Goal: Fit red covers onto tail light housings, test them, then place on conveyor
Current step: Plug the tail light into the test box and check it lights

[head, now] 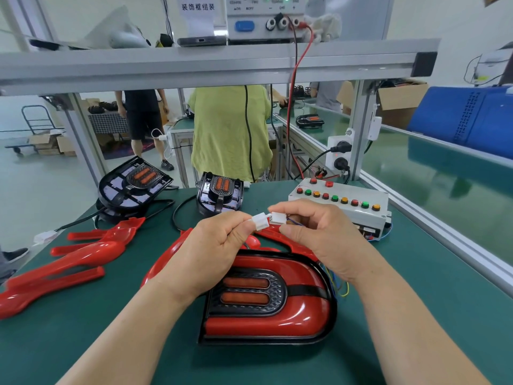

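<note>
Red-covered black plastic tail light housing (pixel 266 323) on green bench top (pixel 111 337), under left hand (pixel 219 243) pinching white plug (pixel 260 221) and right hand (pixel 319 234) pinching white wired socket (pixel 277 218).

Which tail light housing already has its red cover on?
The nearest housing, lying flat, wears a glossy red cover. The far-left housing and far-centre housing are bare black.
</note>
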A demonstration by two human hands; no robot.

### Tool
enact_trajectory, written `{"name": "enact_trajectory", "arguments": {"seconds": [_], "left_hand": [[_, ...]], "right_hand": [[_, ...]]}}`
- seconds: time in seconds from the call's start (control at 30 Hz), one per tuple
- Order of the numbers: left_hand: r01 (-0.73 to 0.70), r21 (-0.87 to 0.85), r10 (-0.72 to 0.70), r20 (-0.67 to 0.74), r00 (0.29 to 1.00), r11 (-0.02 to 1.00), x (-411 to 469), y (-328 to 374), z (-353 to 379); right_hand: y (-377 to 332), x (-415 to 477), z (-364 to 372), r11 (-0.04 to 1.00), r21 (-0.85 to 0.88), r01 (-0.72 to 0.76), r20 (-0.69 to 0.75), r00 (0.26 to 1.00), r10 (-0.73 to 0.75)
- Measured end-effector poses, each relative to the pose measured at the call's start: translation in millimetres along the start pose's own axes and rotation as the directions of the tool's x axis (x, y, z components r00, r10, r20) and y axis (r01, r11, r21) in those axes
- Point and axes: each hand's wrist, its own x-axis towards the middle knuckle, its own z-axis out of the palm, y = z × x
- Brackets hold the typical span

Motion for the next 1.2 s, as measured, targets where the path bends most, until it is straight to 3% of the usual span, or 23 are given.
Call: {"name": "enact_trajectory", "arguments": {"seconds": [0.37,0.5,0.67,0.77,1.2], "left_hand": [[-0.046,0.203,0.044,0.016,0.999,0.978,1,-2,1],[-0.042,0.021,0.044,-0.085,0.995,0.999,0,-2,6],[-0.063,-0.224,0.04,-0.104,0.994,0.973,2,-4,8],[-0.068,-0.232,0.034,-0.148,0.988,0.97,4,-7,8],[-0.009,-0.368,-0.035,-0.113,0.993,0.93,10,-18,11]], "right_hand": [[-6,-3,-1,0.961,-0.275,0.023,0.093,0.996,0.003],[-6,-4,1,0.951,-0.31,0.021,0.085,0.996,0.005],[-1,0,2,0.987,-0.153,-0.042,-0.041,0.999,0.036],[2,1,1,0.985,-0.168,-0.044,-0.13,0.991,0.022],[6,2,14,0.978,-0.174,-0.115,-0.137,0.986,0.092]]}}
